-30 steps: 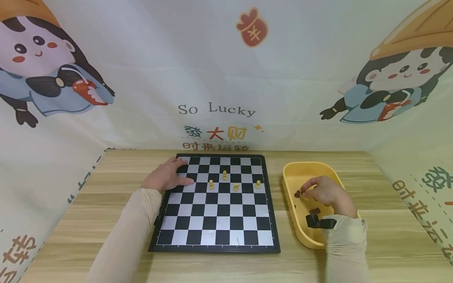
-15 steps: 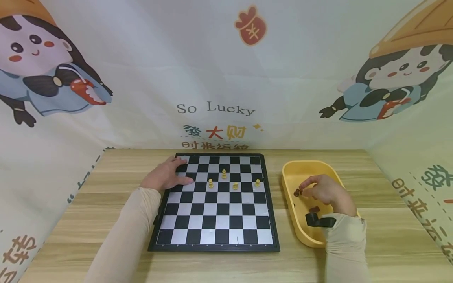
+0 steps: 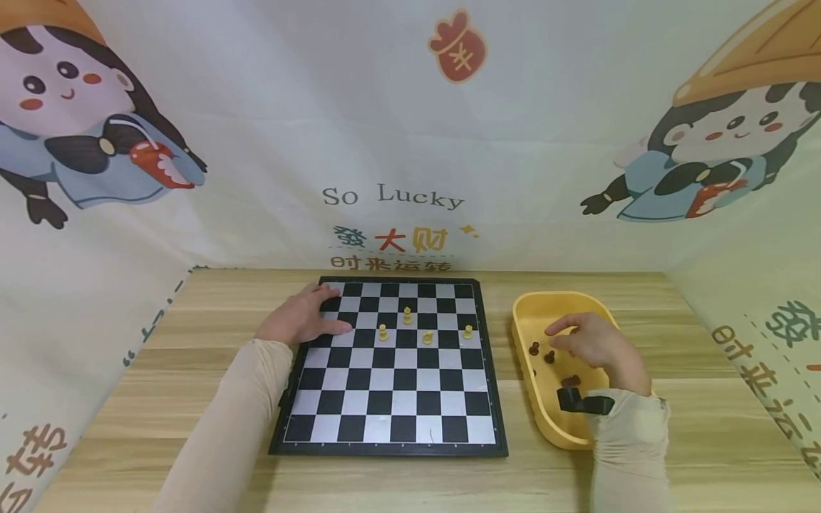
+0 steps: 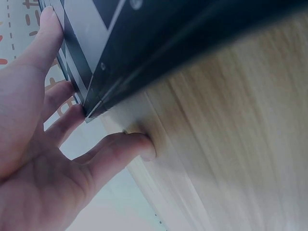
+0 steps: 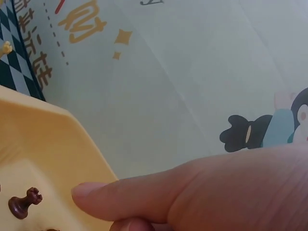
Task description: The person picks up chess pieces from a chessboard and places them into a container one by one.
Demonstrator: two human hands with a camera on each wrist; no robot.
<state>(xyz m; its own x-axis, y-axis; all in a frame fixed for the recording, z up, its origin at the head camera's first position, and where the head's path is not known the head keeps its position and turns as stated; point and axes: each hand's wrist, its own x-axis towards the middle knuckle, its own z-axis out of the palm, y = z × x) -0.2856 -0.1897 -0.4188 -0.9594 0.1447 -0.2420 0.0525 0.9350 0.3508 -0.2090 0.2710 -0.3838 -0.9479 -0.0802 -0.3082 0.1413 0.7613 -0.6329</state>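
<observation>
Tabletop (image 3: 147, 399) carries a chessboard (image 3: 392, 381), squares up, w/ a yellow tub (image 3: 554, 303) to its R, not touching it. L hand (image 3: 298, 317) is spread at the board's L edge, thumb on the squares, one finger down by the tabletop per L-wrist cam. R hand (image 3: 596, 345) hangs over the tub, thumb & index tips apart, nothing seen b/w them; can't tell re: palm. Four light pieces (image 3: 407, 317) are on the board's far half. Dark pieces (image 3: 549, 356) lie about on the tub floor, min. 3 showing, two near R fingertips.

Step in hand is prob. picking a dark piece. Best go for the one nearer the thumb, pinch its narrow neck w/ both pads square on, don't nudge its neighbour, & lift clear of the rim before going sideways. L hand: light pressure, so the board doesn't slide.
</observation>
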